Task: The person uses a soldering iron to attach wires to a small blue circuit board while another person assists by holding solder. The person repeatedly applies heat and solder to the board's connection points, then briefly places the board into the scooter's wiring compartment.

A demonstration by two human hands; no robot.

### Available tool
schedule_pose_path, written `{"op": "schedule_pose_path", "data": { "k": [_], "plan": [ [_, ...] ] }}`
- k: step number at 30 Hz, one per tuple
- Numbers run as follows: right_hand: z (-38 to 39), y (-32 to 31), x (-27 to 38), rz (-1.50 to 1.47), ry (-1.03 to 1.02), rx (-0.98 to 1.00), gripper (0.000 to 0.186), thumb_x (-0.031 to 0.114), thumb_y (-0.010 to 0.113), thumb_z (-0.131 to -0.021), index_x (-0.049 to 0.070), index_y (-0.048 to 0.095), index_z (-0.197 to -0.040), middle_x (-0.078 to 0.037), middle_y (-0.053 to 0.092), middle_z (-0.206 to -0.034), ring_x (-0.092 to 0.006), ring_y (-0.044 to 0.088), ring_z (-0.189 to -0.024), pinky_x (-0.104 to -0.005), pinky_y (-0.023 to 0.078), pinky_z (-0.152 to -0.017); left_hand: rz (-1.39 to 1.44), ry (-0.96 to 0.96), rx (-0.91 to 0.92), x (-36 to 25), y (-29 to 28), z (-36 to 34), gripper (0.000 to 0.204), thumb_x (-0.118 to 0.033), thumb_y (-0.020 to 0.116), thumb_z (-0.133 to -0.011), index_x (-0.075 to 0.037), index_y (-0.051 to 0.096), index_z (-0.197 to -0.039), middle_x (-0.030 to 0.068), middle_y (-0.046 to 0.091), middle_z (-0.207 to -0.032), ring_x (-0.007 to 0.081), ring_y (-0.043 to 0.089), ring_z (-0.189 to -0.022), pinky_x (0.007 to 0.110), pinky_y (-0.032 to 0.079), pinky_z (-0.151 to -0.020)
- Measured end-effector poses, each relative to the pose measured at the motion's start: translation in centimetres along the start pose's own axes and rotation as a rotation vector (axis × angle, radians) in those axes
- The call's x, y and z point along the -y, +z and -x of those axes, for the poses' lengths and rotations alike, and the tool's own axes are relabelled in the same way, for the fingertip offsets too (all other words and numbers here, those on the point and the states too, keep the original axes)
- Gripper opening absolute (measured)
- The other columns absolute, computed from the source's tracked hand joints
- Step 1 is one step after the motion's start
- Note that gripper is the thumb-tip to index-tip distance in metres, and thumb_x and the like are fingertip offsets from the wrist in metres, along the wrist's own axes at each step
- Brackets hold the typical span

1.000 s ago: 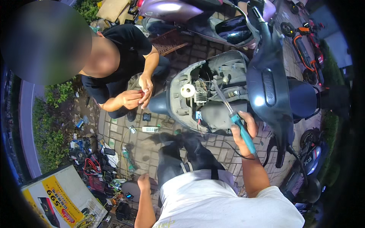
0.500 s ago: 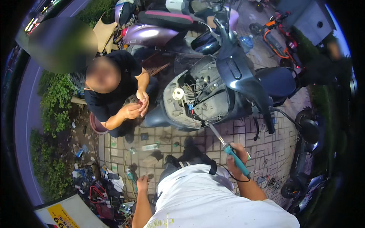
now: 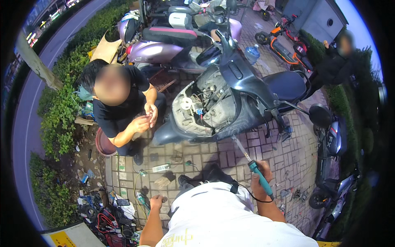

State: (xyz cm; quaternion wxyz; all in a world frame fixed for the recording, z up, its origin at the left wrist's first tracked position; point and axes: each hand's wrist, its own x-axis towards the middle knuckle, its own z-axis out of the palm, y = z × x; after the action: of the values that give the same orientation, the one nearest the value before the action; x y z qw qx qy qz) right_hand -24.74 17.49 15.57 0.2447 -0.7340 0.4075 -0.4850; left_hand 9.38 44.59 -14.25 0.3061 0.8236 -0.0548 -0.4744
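Note:
My right hand [image 3: 262,185] is wrapped round the teal handle of a soldering iron [image 3: 260,178], whose metal barrel slants up and left beside the scooter. A dark cord trails from the handle's end toward my waist. The dark scooter [image 3: 234,82] has its front opened up, baring wiring, a blue connector [image 3: 199,111] and a round whitish part [image 3: 186,103]. Low by my left side, my left hand [image 3: 156,202] has its fingers curled in. A small brownish thing shows at its fingertips, too small to name.
A person in black [image 3: 119,107] crouches left of the scooter, hands together. A white power strip [image 3: 160,168] and cords lie on the paving. Parts and cables [image 3: 108,216] are heaped lower left. Other scooters [image 3: 160,51] stand behind; another person [image 3: 335,64] is at upper right.
The view has shifted, so the scooter sits further left. The soldering iron has moved slightly right and down, further from the scooter's opened front. Both hands stay closed.

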Motion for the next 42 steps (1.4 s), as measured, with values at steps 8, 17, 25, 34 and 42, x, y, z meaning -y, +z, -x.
{"op": "schedule_pose_path", "data": {
  "k": [8, 17, 25, 34, 42],
  "plan": [
    [-1.3, -2.2, -2.3, -0.084, -0.072, 0.056, 0.041, 0.037, 0.057, -0.091, 0.003, 0.054, -0.113, -0.010, 0.057, -0.084, -0.0171, 0.055, -0.067, -0.0273, 0.043, -0.059, 0.020, -0.027, -0.074, 1.2, 2.0, 3.8, 0.026, -0.020, 0.061, -0.079, 0.004, 0.068, -0.084, 0.0090, 0.065, -0.069, 0.0160, 0.059, -0.059, 0.031, 0.046, -0.058],
    [-1.7, -6.2, -7.6, -0.210, -0.115, 0.060, 0.042, 0.033, 0.062, -0.086, 0.002, 0.052, -0.112, -0.011, 0.057, -0.082, -0.0169, 0.051, -0.060, -0.0284, 0.040, -0.052, -0.042, 0.012, -0.085, 0.5, 7.9, 9.4, 0.031, -0.024, 0.059, -0.078, 0.003, 0.067, -0.092, 0.0121, 0.067, -0.076, 0.0189, 0.064, -0.070, 0.032, 0.048, -0.067],
    [-2.9, -8.5, -9.1, -0.316, -0.036, 0.172, 0.043, 0.029, 0.066, -0.082, 0.003, 0.052, -0.114, -0.011, 0.058, -0.082, -0.0191, 0.054, -0.064, -0.0297, 0.043, -0.057, -0.066, -0.040, -0.112, -1.1, 10.2, 13.0, 0.033, -0.024, 0.062, -0.079, 0.001, 0.068, -0.098, 0.0130, 0.068, -0.083, 0.0191, 0.064, -0.073, 0.032, 0.049, -0.069],
    [-4.1, -6.4, -8.0, -0.185, -0.083, 0.192, 0.044, 0.023, 0.065, -0.084, 0.003, 0.048, -0.119, -0.013, 0.059, -0.088, -0.0219, 0.055, -0.069, -0.0315, 0.046, -0.060, -0.163, 0.070, -0.058, -7.6, 8.1, 9.7, 0.027, -0.025, 0.061, -0.080, 0.000, 0.068, -0.089, 0.0121, 0.066, -0.078, 0.0167, 0.060, -0.067, 0.033, 0.047, -0.062],
    [-6.9, -0.3, -5.1, -0.107, -0.040, 0.273, 0.046, 0.020, 0.072, -0.080, 0.001, 0.052, -0.117, -0.012, 0.059, -0.088, -0.0210, 0.057, -0.075, -0.0304, 0.047, -0.067, 0.277, 0.361, 0.212, -29.2, 8.3, 1.2, 0.028, -0.024, 0.059, -0.089, 0.002, 0.063, -0.100, 0.0059, 0.065, -0.084, 0.0115, 0.057, -0.070, 0.026, 0.047, -0.067]
  ]
}}
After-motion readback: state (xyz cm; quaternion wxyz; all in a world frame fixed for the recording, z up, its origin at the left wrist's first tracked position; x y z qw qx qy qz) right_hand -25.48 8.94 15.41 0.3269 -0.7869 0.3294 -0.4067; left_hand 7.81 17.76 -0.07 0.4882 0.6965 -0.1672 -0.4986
